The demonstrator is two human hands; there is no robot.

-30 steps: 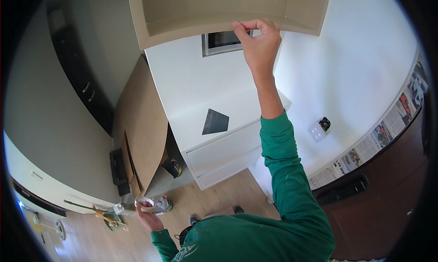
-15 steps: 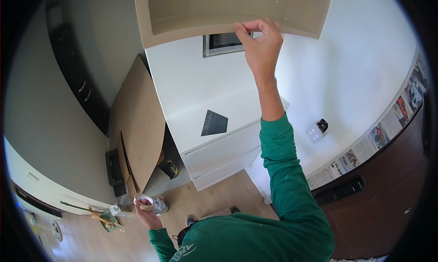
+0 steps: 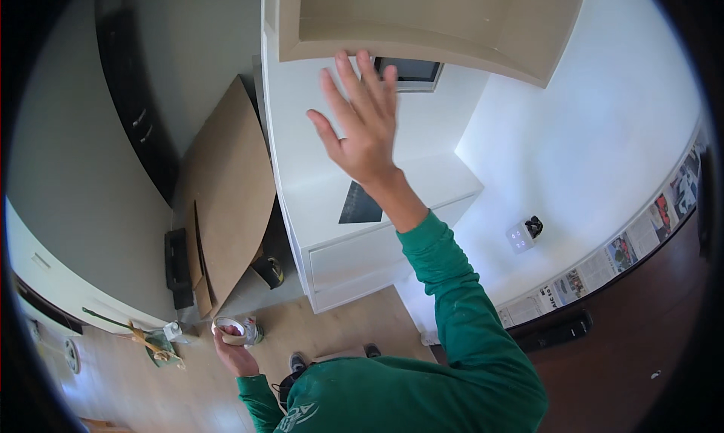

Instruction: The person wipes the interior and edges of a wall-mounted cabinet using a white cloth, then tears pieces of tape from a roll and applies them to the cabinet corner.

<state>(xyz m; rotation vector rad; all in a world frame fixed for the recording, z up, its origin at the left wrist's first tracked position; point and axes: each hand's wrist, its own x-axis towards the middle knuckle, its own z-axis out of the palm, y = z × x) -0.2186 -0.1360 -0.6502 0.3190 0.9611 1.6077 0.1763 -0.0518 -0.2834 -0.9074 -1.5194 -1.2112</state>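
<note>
While my left hand [image 3: 235, 360] hangs low at the left, its grip is closed on a pale roll of tape [image 3: 232, 340], with fingers that seem to run into the hole. I judge the roll light, its ring stiff and hardly fragile; the rim is probably smooth and the outer face slightly tacky, so hooking it through the hole or pinching it across the rim looks surest. A clear tub [image 3: 255, 331] shows just beside it, clearly lower down or not I cannot tell. Farther up, a brown board [image 3: 230, 192] stands at a slant, its curved right edge near a dark tin [image 3: 268, 272] and the white cabinet [image 3: 362, 263]. That board edge and the cabinet's front corner are the ones to mind on this side; over the floor [image 3: 339, 324] my left arm has more room.

Toward the middle, my right hand [image 3: 364, 135] is raised with its grip open, fingers spread, back of the hand toward me, nothing visible in it. Its fingertips meet the lower edge of a beige shelf [image 3: 400, 11] in my view; whether they touch, I cannot tell. The edge runs on rightward to a corner. Beyond, the white wall [image 3: 588, 131] leaves side room, with a socket plate [image 3: 520, 237] and a newspaper strip [image 3: 581, 282] farther right.
</note>
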